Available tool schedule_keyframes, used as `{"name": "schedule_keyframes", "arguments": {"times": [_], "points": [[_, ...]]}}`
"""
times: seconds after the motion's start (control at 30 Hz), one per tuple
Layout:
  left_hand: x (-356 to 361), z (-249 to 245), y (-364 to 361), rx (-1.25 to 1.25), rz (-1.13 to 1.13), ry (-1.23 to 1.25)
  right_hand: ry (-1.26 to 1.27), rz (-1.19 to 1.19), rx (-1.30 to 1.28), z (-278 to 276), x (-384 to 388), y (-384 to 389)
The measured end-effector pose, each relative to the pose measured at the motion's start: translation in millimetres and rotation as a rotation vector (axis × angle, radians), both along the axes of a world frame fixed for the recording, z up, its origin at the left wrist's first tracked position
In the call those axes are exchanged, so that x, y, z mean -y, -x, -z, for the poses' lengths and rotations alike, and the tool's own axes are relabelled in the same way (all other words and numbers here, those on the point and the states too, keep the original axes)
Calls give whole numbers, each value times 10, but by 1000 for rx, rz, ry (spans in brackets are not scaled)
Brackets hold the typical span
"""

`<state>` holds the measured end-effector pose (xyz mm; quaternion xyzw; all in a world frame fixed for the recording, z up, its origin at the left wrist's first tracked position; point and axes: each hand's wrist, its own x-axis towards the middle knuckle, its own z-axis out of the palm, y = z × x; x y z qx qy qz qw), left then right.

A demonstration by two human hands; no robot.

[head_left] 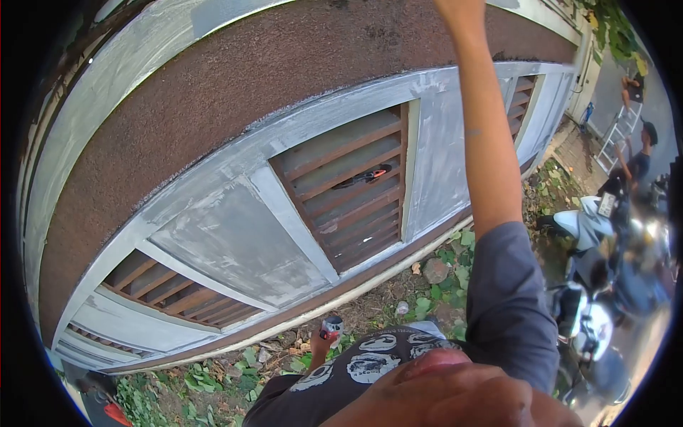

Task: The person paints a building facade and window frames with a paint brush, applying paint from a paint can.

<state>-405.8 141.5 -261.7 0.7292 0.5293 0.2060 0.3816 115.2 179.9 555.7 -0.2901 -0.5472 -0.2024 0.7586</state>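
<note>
My left hand (318, 346) is low beside my body, its fingers wrapped around a small grey-and-white can (332, 327) with a dark top. My right arm is stretched up along the wall, and only the base of my right hand (459, 8) shows at the top edge. Its fingers are cut off by the frame, so what they hold is hidden. In front of me stands a wall with grey, streakily painted panels (238, 238) and a brown rough band (284, 75) above them. A black-and-orange tool (376, 174) rests on the brown slats (356, 153) of an opening between the panels.
Leafy ground with a stone (435, 270) runs along the wall's foot. Parked motorcycles (587, 313) stand at the right. Farther back, a person in a dark cap (642, 153) is near a ladder (620, 135), with another person (631, 89) higher up by it.
</note>
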Motion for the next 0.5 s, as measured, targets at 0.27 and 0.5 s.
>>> {"name": "schedule_keyframes", "arguments": {"times": [0.27,0.5], "points": [[172,5,260,-53,156,35,-190,793,-62,214,400,-791],[70,235,268,-11,150,47,84,-271,290,182,91,808]]}}
